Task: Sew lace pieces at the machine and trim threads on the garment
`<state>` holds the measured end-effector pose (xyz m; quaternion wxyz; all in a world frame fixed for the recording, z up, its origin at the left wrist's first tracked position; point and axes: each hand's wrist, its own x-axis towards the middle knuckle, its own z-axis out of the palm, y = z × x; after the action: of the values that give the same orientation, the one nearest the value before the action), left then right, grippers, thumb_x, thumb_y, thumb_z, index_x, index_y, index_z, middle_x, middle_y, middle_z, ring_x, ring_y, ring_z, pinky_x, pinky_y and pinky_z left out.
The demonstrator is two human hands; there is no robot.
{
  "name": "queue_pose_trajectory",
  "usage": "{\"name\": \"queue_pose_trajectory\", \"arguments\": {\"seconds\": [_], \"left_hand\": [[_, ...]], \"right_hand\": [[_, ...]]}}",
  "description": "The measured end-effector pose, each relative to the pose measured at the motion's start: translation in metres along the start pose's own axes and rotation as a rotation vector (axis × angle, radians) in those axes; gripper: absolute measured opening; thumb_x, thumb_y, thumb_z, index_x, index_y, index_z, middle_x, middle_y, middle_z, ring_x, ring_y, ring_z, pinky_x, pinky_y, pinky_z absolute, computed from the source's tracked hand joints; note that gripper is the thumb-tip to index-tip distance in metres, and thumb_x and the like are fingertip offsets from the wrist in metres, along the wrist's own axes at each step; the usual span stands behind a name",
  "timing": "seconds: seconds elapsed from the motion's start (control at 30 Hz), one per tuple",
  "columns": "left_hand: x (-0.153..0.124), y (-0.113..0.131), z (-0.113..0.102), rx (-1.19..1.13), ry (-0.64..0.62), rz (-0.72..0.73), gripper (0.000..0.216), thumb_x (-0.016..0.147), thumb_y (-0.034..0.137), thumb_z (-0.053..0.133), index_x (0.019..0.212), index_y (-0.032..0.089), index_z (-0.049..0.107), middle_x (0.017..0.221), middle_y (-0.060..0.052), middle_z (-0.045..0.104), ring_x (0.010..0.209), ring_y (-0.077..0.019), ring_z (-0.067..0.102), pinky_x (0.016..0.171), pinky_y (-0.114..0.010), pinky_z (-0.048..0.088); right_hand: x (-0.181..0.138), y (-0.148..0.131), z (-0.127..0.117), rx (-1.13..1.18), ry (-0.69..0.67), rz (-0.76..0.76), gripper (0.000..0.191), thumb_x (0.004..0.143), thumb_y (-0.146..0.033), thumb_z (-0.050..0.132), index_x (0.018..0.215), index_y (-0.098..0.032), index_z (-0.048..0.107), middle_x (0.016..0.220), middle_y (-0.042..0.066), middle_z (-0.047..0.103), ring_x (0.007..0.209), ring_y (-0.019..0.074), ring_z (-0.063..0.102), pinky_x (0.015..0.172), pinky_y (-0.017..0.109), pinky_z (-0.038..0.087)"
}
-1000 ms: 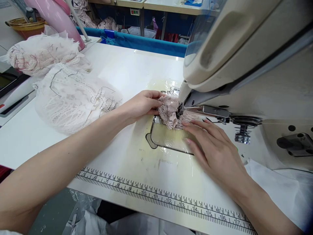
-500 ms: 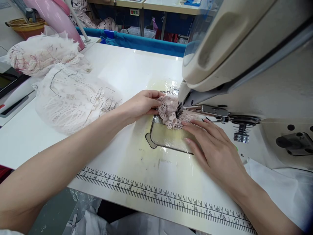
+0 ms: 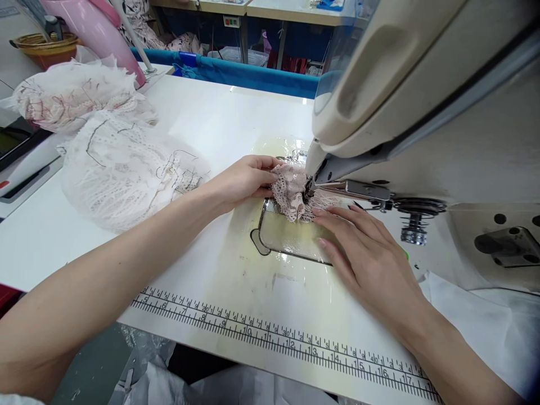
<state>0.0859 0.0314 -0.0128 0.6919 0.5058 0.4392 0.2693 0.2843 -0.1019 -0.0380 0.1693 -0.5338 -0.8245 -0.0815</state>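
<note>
Head camera, one: worn on the person's head, looking forward and down across the table (image 3: pixel 202 121) from above its near edge. Range close, the left hand (image 3: pixel 242 183) and right hand (image 3: pixel 371 250) near mid-frame; sewing machine (image 3: pixel 379 90) close at right, a second table (image 3: pixel 295 12) far off, along the top.
</note>
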Motion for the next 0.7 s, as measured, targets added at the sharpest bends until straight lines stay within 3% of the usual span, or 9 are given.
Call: {"name": "queue_pose_trajectory", "arguments": {"seconds": [0.7], "left_hand": [[0.0008, -0.0014, -0.0009, -0.007, -0.002, 0.012, 0.023, 0.084, -0.005, 0.048, 0.084, 0.012, 0.064, 0.079, -0.002, 0.063, 0.074, -0.0109, 0.062, 0.076, -0.025, 0.050]], "right_hand": [[-0.0005, -0.0004, -0.0009, 0.023, -0.018, 0.018, 0.027, 0.098, -0.021, 0.047, 0.122, -0.016, 0.059, 0.121, 0.010, 0.069, 0.121, 0.0264, 0.059, 0.105, 0.052, 0.046]]}}
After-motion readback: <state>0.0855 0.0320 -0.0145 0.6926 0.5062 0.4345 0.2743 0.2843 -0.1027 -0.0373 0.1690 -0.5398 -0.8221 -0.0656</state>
